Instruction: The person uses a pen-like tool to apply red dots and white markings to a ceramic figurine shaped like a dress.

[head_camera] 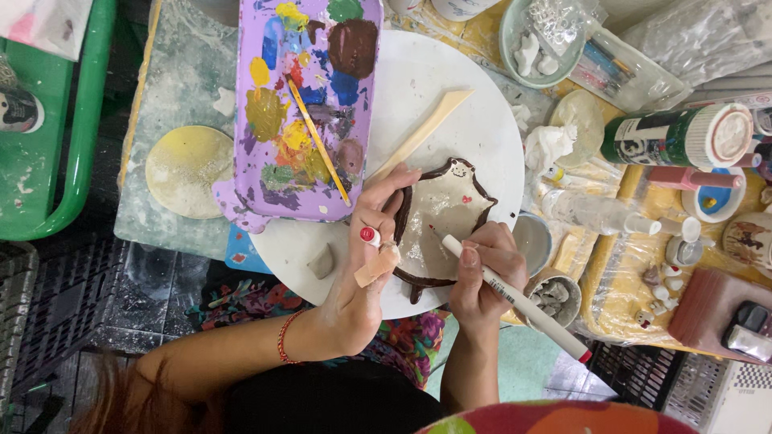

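Observation:
A cat-shaped clay dish, cream inside with a dark brown rim, lies on a round white board. My left hand steadies the dish's left edge; a small red-and-white cap is pinched between its fingers. My right hand holds a white paint marker like a pen, its tip touching the inside of the dish. A red bracelet circles my left wrist.
A purple palette smeared with paint carries a thin brush. A wooden modelling tool rests on the board. Right: a green paint bottle, small cups, clay bits and plastic bags. Left: a yellowish disc and a green tray.

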